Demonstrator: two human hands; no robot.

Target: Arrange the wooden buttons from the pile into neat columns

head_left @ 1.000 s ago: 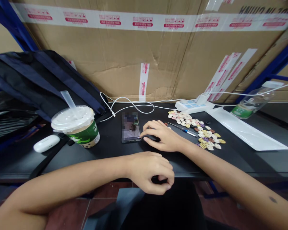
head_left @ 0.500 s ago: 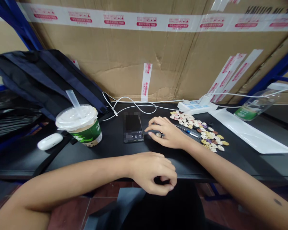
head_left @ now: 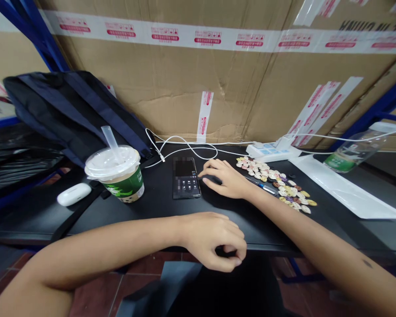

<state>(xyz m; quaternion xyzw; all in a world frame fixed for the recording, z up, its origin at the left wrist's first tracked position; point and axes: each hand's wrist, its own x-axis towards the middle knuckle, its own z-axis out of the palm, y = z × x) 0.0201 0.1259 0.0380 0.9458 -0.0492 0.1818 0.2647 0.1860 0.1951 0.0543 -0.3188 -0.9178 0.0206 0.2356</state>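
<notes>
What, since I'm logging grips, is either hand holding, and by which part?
Nothing is visibly held: the left hand is loosely curled with no object showing; the right hand arches beside the phone, fingertip contact unclear.

white earbud case (head_left: 74, 194), perhaps — near a lidded cup (head_left: 129, 184)

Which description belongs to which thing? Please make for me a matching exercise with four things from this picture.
Things
1. Phone
2. Cup
3. Bottle
4. Right hand

Descriptions
A. see-through, with green label
B. close to the phone's right edge
C. between cup and right hand
D. with a straw in the lid

Pairs: 1-C, 2-D, 3-A, 4-B
</notes>
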